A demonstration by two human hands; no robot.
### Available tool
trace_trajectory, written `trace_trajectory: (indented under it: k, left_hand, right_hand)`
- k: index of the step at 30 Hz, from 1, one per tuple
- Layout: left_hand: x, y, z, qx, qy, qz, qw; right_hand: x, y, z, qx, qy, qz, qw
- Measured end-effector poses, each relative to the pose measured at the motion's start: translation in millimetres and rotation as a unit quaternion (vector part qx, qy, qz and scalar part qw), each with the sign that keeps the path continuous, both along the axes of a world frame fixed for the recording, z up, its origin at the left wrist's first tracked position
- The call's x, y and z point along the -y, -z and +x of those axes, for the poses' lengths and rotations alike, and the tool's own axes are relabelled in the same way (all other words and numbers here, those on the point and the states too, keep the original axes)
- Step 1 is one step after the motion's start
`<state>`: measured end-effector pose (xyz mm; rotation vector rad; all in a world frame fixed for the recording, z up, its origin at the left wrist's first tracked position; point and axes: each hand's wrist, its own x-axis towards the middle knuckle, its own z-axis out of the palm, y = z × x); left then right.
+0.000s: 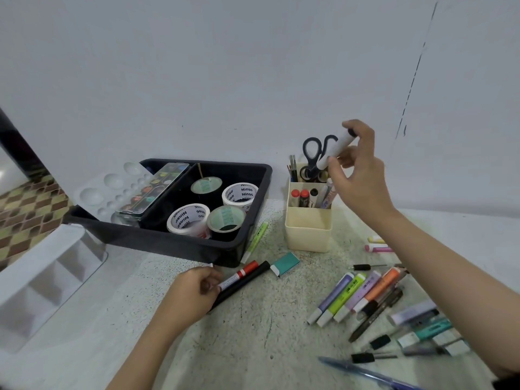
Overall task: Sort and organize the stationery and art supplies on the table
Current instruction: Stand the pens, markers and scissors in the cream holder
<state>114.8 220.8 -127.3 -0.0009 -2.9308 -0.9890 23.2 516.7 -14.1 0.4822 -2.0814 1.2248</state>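
Observation:
My right hand (358, 170) pinches a white marker (336, 150), tilted tip-down over the cream pen holder (308, 229). That holder has scissors (315, 153), brushes and red-capped markers standing in it. My left hand (194, 291) grips two markers lying on the table, a red-capped white one (240, 274) and a black one (247, 282). Several pastel highlighters (354, 296) lie in a loose row to the right, under my right forearm.
A black tray (168, 243) at the back left holds several tape rolls (188, 218), a watercolour set (154, 187) and a white palette (109, 192). A teal eraser (284, 264), a green highlighter (256, 240), a blue pen (371, 374) and a clear plastic organiser (42, 277) are nearby.

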Motion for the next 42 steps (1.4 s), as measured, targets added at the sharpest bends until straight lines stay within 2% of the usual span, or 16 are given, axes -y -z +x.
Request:
trace_trajectory:
  k: [3, 6, 11, 14, 20, 26, 30, 38, 42]
  left_hand:
    - [-1.0, -1.7, 0.9, 0.005, 0.009, -0.024, 1.000]
    - [-2.9, 0.1, 2.3, -0.027, 0.015, -0.046, 0.998]
    - [-15.6, 1.8, 8.1, -0.065, 0.038, -0.010, 0.997]
    - [-27.5, -5.0, 12.2, -0.073, 0.061, 0.017, 0.995]
    - [-54.3, -35.7, 10.9, -0.068, 0.061, 0.094, 0.991]
    - [-72.4, -84.9, -9.0, -0.033, 0.053, 0.199, 0.978]
    - [-78.1, -113.2, -31.6, -0.017, 0.038, 0.284, 0.958]
    - [-104.5, -135.1, -76.0, -0.185, -0.017, 0.240, 0.953]
    - [-114.4, -132.3, -92.1, -0.235, -0.015, 0.226, 0.945]
  right_hand:
    - [-4.5, 6.3, -8.9, 0.037, 0.014, 0.093, 0.995]
    - [-7.9, 13.8, -16.5, 0.053, 0.046, 0.201, 0.977]
    - [-10.5, 23.8, -33.9, 0.024, 0.092, 0.305, 0.947]
    - [-13.3, 27.7, -36.0, 0.073, 0.112, 0.343, 0.930]
    - [-16.3, 23.9, -30.0, 0.142, 0.076, 0.326, 0.932]
    - [-20.6, 23.2, -18.6, 0.073, 0.053, 0.273, 0.958]
    - [-22.5, 22.9, -13.1, 0.069, 0.040, 0.251, 0.965]
    - [-28.2, 27.3, -8.3, 0.090, 0.029, 0.251, 0.963]
    - [-27.6, 29.0, -8.8, 0.083, 0.027, 0.248, 0.965]
